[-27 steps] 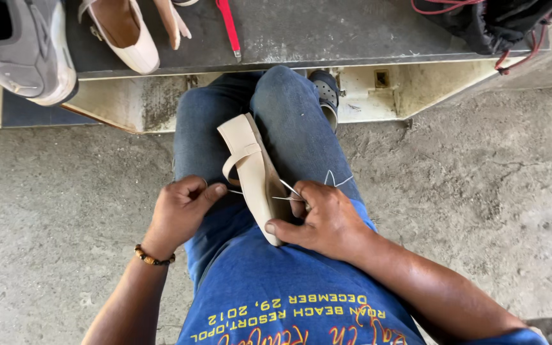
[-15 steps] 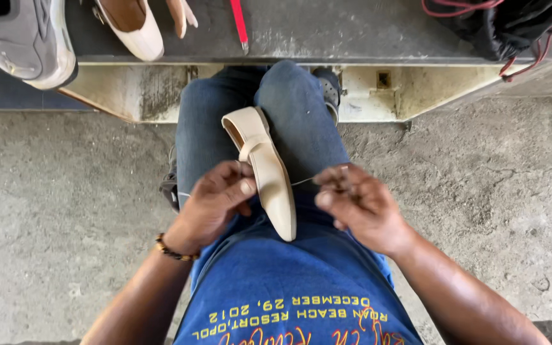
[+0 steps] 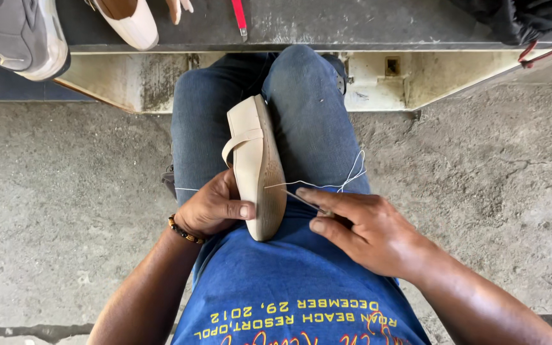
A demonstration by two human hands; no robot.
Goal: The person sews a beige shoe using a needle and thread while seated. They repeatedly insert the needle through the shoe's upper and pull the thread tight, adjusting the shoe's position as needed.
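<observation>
A beige flat shoe (image 3: 257,163) with a strap lies on its side between my knees, its tan sole turned to the right. My left hand (image 3: 215,207) grips the shoe near its lower end, thumb pressed on the sole's edge. My right hand (image 3: 359,230) pinches a thin metal needle or awl (image 3: 305,201) whose tip meets the sole. A white thread (image 3: 346,179) runs from the sole to the right over my thigh, and another length trails off to the left.
A low grey bench (image 3: 352,22) ahead carries a grey sneaker (image 3: 20,32), another beige shoe (image 3: 129,22), a red tool (image 3: 239,16) and a black bag (image 3: 519,19) with red cord. Rough concrete floor (image 3: 65,191) lies on both sides of my legs.
The shoe has been turned onto its side, sole now facing right. My right hand has come back to the sole with the needle, and the thread now loops out to the right.
</observation>
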